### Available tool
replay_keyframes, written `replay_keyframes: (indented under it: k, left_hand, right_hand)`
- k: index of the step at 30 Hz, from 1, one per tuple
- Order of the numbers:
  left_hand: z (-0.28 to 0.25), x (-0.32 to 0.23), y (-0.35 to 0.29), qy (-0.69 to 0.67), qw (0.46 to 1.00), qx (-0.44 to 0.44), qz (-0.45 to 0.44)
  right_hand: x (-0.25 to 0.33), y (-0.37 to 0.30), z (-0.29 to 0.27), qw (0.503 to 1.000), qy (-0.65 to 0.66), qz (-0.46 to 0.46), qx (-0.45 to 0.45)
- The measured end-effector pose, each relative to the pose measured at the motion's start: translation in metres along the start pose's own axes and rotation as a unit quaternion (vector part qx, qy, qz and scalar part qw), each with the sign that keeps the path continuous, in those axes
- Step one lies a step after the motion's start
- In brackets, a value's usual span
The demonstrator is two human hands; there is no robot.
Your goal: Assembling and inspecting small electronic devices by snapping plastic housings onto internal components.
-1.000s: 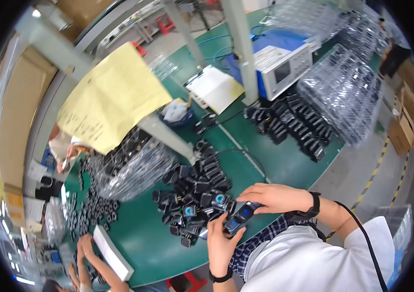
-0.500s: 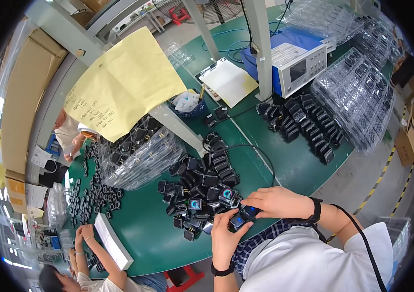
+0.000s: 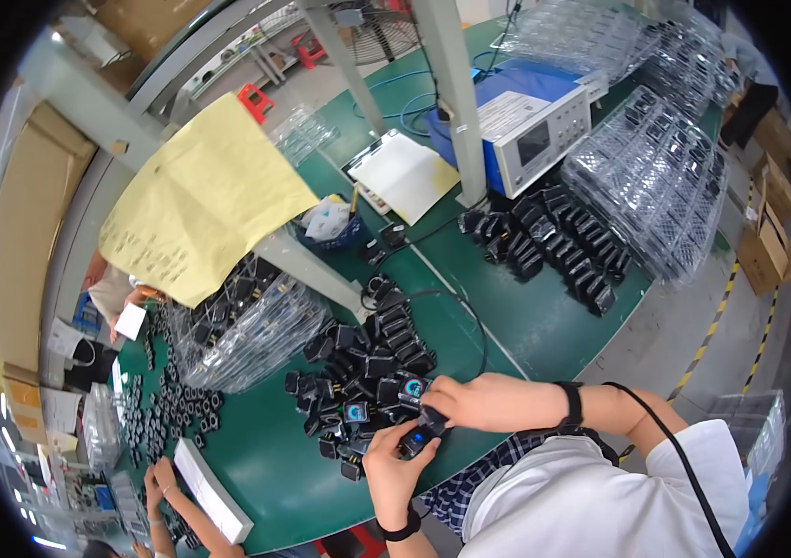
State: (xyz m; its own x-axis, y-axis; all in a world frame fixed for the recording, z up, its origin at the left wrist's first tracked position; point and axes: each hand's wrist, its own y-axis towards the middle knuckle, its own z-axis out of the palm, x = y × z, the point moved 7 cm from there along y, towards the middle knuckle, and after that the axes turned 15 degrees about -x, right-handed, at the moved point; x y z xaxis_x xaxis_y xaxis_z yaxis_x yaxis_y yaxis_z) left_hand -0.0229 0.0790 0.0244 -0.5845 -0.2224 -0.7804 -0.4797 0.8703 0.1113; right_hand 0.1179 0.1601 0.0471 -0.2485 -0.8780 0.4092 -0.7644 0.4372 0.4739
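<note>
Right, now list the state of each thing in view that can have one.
Left hand: closed on small black device
Small black device: blue light on
Right hand: bent inward, grip unclear
Two square devices ahead: screens lit
Instrument: display dark
Cardboard box: flaps open
Clear trays: stacked
Yellow sheet: spread, creased

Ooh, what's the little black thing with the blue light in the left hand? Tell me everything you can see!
The small black device looks squarish and glossy, like dark plastic or glass, with a blue glow on its upturned face. It sits slanted between the thumb and fingers of the left hand, near the edge of the green table. The right hand is close; whether it touches the device is unclear.
</note>
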Motion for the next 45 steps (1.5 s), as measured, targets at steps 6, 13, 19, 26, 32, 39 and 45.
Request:
replay_keyframes:
  k: [6, 13, 19, 26, 32, 39, 45]
  left_hand:
    - [0.006, -0.001, -0.009, 0.061, 0.997, -0.015, 0.051]
    - [0.024, -0.028, -0.027, 0.107, 0.969, -0.012, 0.223]
    - [-0.015, 0.012, -0.002, -0.01, 0.994, -0.09, 0.059]
    - [-0.029, 0.016, 0.028, 0.27, 0.926, -0.229, 0.133]
    - [0.017, -0.079, 0.036, 0.156, 0.948, -0.195, 0.196]
    - [0.196, -0.153, 0.063, 0.021, 0.959, 0.027, 0.281]
    - [0.233, -0.15, 0.103, 0.035, 0.97, 0.004, 0.239]
  right_hand:
    - [0.01, -0.003, 0.003, 0.998, -0.044, -0.037, -0.003]
    - [0.014, -0.023, -0.008, 0.992, -0.125, 0.009, -0.026]
    - [0.009, -0.013, 0.0, 0.987, -0.142, 0.035, -0.066]
    - [-0.01, 0.024, 0.033, 0.994, -0.087, 0.067, -0.028]
    - [-0.099, -0.012, -0.063, 0.957, -0.115, 0.192, -0.181]
    - [-0.178, -0.05, -0.118, 0.949, -0.169, 0.166, -0.207]
    - [-0.19, -0.046, -0.111, 0.965, -0.119, 0.158, -0.174]
